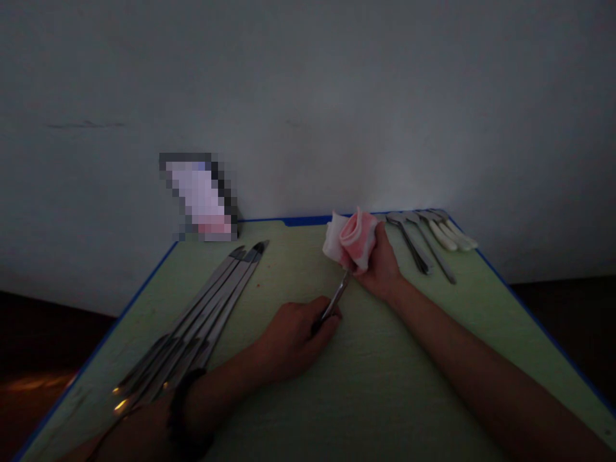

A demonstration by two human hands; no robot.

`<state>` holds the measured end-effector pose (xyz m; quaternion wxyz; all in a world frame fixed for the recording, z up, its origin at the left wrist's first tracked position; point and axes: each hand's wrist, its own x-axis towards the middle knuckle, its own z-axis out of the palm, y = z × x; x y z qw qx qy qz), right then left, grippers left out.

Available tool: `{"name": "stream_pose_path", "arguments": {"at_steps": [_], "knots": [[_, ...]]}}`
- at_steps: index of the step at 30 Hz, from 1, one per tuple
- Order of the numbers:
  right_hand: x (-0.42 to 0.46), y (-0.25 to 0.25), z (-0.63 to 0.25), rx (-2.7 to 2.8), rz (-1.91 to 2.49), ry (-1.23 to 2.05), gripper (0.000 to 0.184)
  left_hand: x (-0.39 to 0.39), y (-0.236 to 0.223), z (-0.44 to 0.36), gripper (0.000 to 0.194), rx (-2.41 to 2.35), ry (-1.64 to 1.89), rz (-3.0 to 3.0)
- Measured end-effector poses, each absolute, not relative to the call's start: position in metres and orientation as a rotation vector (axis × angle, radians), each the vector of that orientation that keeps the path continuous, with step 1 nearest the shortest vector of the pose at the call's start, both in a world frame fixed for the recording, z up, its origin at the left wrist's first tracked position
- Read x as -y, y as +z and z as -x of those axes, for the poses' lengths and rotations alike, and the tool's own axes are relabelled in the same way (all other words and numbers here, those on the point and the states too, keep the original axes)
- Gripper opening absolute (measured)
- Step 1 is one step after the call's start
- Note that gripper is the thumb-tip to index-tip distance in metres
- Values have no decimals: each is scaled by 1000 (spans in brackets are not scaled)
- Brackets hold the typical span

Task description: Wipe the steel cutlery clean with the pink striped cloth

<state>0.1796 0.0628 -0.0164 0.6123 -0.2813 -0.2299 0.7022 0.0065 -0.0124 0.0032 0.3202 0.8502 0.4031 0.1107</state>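
Low over the middle of the table, my left hand [301, 333] is closed around the handle end of a shiny metal piece of cutlery [339, 294]. Its far end disappears into a folded pink-and-white cloth [359, 237], so its kind cannot be told. Gripping that cloth from the right side is my right hand [382, 269], its fingers mostly hidden behind the folds. Several table knives [212, 301] lie side by side to the left, partly behind my left forearm. Beyond my right hand rest several metal spoons [414, 240].
Several utensils with white handles [450, 234] lie at the back right corner. A blurred-out phone-like device [199, 199] leans against the grey wall [308, 115] at the back left. The pale green table [385, 385] has a blue edge.
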Motion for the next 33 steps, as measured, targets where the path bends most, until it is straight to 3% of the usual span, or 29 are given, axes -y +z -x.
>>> {"name": "stream_pose_path", "arguments": {"at_steps": [24, 33], "knots": [[-60, -14, -178, 530, 609, 1665, 38, 12, 3, -6, 20, -1061, 279, -2230], [-59, -10, -175, 454, 626, 1644, 43, 12, 2, -7, 19, -1062, 278, -2239]]}}
